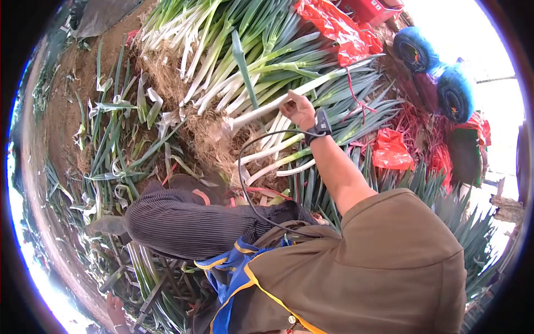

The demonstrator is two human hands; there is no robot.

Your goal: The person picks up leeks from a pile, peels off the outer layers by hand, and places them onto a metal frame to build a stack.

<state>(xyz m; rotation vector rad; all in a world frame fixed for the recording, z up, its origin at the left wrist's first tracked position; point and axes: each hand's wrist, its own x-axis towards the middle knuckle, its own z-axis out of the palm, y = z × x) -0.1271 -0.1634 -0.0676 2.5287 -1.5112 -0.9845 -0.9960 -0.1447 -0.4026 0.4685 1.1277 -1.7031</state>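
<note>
My right hand [300, 109], with a black device on its wrist, pinches the pale stalk of a long green onion [258, 113]. The root end of this stalk points left and is blurred; its leaves reach to the upper right. Under it lies a wide pile of green onions [222, 72], white stems and brown roots to the left. My left hand [115, 309] shows small at the lower left edge, its fingers apart and nothing visible in them.
Loose leaves [119, 161] litter the soil on the left. Red plastic bags [392, 149] and blue-wrapped wheels [413, 49] are on the right, with a red box [374, 10] at the top. A black cable loops beside my right wrist. My bent leg [189, 222] is below the pile.
</note>
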